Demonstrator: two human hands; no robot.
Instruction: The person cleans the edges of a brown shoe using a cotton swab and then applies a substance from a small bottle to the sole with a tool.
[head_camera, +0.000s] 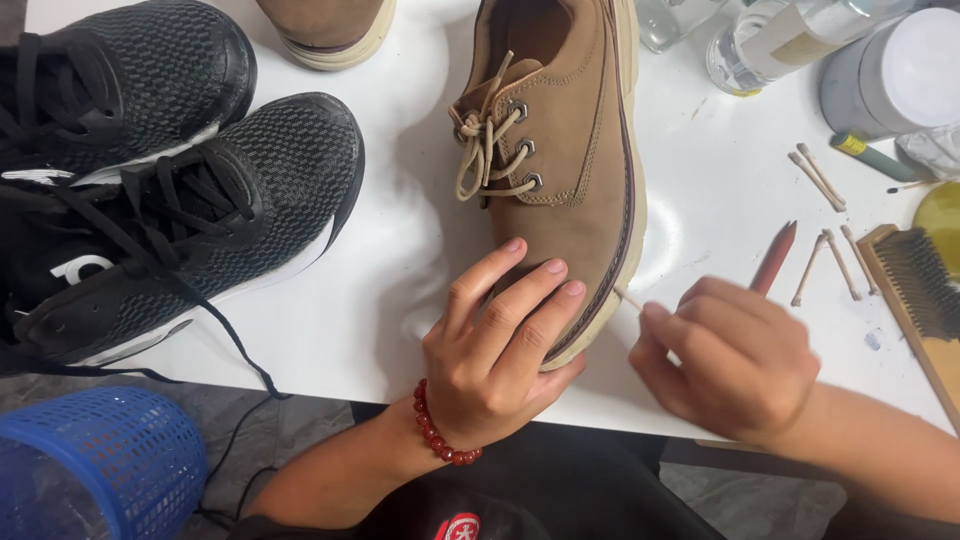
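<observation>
Your left hand (500, 345) cupped the toe of the tan shoe (560, 170) on the white tabletop (400, 300), while your right hand (725, 365) pinched a thin swab stick (630, 299) at the sole seam; short, light strokes along the welt looked best.

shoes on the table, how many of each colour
Tan shoes: 2, one steadied by the left hand, one cut off by the top edge
Black shoes: 2, near and far
Total: 4
</observation>
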